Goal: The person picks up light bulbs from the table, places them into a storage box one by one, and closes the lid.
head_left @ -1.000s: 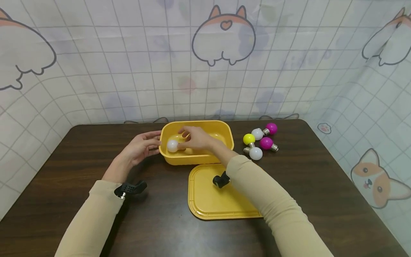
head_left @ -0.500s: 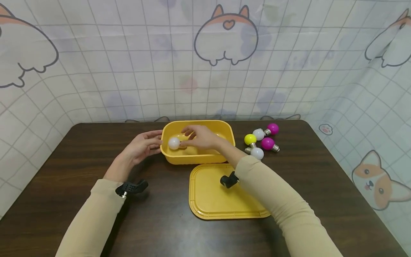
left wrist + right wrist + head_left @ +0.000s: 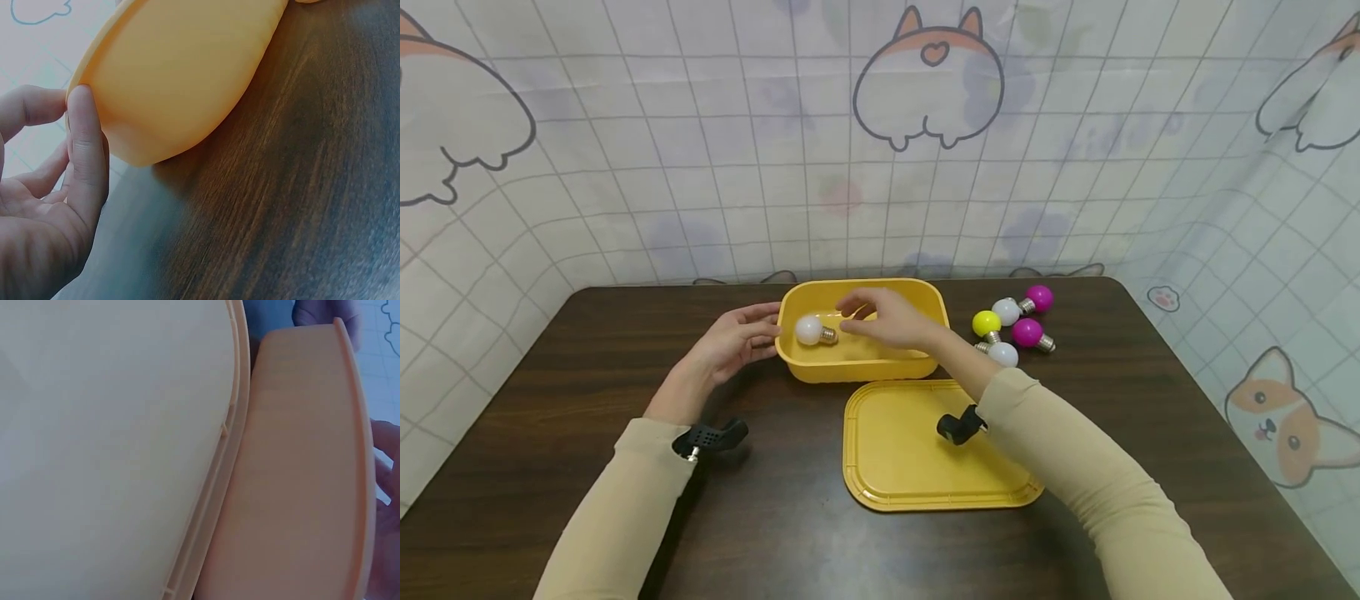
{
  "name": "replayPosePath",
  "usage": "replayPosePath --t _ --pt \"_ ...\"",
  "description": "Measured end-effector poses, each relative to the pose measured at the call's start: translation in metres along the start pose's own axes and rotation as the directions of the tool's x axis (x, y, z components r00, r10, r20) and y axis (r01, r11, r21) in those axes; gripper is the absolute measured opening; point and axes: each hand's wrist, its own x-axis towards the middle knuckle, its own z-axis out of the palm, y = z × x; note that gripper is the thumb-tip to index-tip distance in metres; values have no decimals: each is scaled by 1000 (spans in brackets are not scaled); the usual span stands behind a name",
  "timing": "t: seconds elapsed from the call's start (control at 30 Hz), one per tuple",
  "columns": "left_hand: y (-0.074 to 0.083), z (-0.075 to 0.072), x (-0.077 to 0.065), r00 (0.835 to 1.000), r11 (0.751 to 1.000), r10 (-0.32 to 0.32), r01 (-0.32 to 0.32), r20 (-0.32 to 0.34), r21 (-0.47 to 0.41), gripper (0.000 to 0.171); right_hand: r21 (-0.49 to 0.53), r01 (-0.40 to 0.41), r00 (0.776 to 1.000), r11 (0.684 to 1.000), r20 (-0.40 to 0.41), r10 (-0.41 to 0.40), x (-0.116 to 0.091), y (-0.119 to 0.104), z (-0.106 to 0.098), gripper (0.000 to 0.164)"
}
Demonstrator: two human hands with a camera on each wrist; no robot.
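A yellow box (image 3: 827,372) stands near the back of the table, with a white light bulb (image 3: 810,330) lying inside at its left end, metal base pointing right. My right hand (image 3: 891,321) hovers over the box just right of that bulb, fingers loosely bent and apart from it. At the box's left end, my left hand (image 3: 735,343) touches the outside with its fingertips. In the left wrist view the thumb (image 3: 84,119) lies against the outer wall right at the rim. The right wrist view shows the box wall (image 3: 300,462) with part of the right hand (image 3: 387,481) beyond its rim.
Right of the box lie several bulbs: a yellow one (image 3: 986,323), magenta ones (image 3: 1027,332) and white ones (image 3: 1003,355). A flat yellow lid (image 3: 910,467) lies in front of the box, under the right forearm. A tiled-print cloth (image 3: 775,167) hangs behind the table.
My right hand has let go of the white bulb and drawn back to the right, leaving the bulb's metal base in sight. The left hand stays at the box's end.
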Motion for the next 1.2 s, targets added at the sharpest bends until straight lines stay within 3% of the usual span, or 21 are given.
replayPosePath --t 0.47,1.2 --pt "1 0 -3 1000 1000 13 -13 -3 12 61 38 25 1000 999 -17 -25 -22 -5 -9 32" --pt "2 0 1 1000 1000 -8 8 -14 13 63 77 -65 989 995 -130 75 -50 2 -41 31"
